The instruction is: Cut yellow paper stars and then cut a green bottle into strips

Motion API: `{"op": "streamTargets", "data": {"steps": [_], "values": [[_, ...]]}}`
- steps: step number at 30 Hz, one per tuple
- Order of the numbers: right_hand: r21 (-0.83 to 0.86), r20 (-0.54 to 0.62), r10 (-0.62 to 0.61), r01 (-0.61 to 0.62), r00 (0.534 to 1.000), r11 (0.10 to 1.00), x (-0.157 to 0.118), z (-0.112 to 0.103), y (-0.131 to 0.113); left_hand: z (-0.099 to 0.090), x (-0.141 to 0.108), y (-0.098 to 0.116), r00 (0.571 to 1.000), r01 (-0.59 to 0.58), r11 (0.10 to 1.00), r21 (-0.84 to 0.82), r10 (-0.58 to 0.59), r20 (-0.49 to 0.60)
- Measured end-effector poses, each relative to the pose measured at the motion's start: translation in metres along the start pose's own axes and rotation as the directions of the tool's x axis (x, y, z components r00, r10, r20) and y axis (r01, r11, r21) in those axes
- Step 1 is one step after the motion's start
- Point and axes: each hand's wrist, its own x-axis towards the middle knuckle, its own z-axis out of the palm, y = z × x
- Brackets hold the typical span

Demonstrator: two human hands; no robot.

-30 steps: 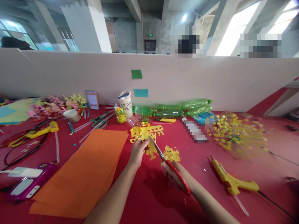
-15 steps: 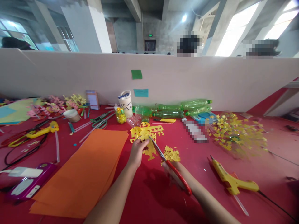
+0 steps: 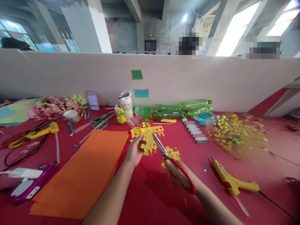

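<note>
My left hand pinches the near left edge of a yellow paper sheet with star-shaped holes cut in it. Red-handled scissors are in my right hand, their blades pointing up and left beside the sheet's right edge. The blades look nearly closed and lie apart from the paper or just at its edge. A pile of small yellow paper stars rests on the red table behind the scissors and right hand. More cut yellow scraps lie just beyond the sheet.
Orange paper sheets lie to the left. On the right are a yellow glue gun and a star-covered decoration. Green plastic bottles and a white cup stand along the partition. A purple power strip sits at the left front.
My left hand has shifted slightly left and turned the yellow sheet. The scissors have moved a little right, away from my left fingers, and the blades have come off the paper's middle.
</note>
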Motion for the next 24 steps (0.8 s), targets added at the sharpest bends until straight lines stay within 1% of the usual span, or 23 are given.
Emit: {"op": "streamTargets", "data": {"steps": [1,2,3,4,6,8,9,11,12,15,18,20,21,23,24], "values": [[0.059,0.036,-0.034,0.032,0.999,0.998,0.000,0.000,0.001,0.000,0.000,-0.002,0.999,0.020,0.999,0.029,-0.021,0.024],[0.112,0.061,-0.069,0.062,0.996,0.992,0.000,-0.001,0.002,0.001,-0.001,-0.005,0.997,0.030,0.995,0.091,-0.037,0.072],[0.148,0.072,-0.094,0.083,0.993,0.986,0.001,-0.001,0.003,0.001,-0.003,-0.007,0.988,0.023,0.983,0.180,-0.050,0.148],[0.167,0.074,-0.103,0.090,0.992,0.982,0.001,0.000,0.004,0.002,-0.006,-0.009,0.966,-0.004,0.960,0.279,-0.068,0.248],[0.154,0.048,-0.081,0.072,0.996,0.985,0.002,0.000,0.004,0.005,-0.013,-0.010,0.895,-0.092,0.900,0.426,-0.113,0.431],[0.097,-0.021,-0.029,0.031,0.999,0.995,0.004,0.002,0.003,0.007,-0.020,-0.009,0.846,-0.148,0.873,0.466,-0.133,0.517],[0.066,-0.065,-0.005,0.010,0.998,0.998,0.004,0.002,0.003,0.008,-0.023,-0.008,0.837,-0.161,0.873,0.460,-0.125,0.532],[0.011,-0.139,0.029,-0.028,0.990,1.000,0.006,0.003,0.002,0.010,-0.025,-0.006,0.853,-0.174,0.893,0.415,-0.074,0.517],[-0.010,-0.160,0.041,-0.043,0.986,0.999,0.006,0.003,0.003,0.010,-0.025,-0.006,0.869,-0.176,0.907,0.383,-0.040,0.493],[-0.061,-0.175,0.064,-0.075,0.983,0.995,0.008,0.004,0.006,0.010,-0.021,-0.010,0.927,-0.178,0.942,0.284,0.064,0.369],[-0.085,-0.164,0.061,-0.076,0.985,0.994,0.009,0.004,0.009,0.007,-0.012,-0.014,0.957,-0.201,0.962,0.186,0.152,0.247],[-0.100,-0.162,0.038,-0.055,0.986,0.993,0.010,0.005,0.010,0.005,-0.007,-0.015,0.965,-0.223,0.965,0.138,0.198,0.174],[-0.107,-0.164,0.028,-0.046,0.986,0.993,0.010,0.005,0.011,0.004,-0.007,-0.016,0.965,-0.233,0.963,0.134,0.211,0.157],[-0.113,-0.170,0.025,-0.045,0.985,0.993,0.010,0.006,0.011,0.005,-0.009,-0.015,0.962,-0.243,0.954,0.175,0.214,0.171],[-0.108,-0.174,0.033,-0.053,0.984,0.993,0.011,0.006,0.011,0.006,-0.012,-0.014,0.958,-0.246,0.946,0.212,0.204,0.200]]}}
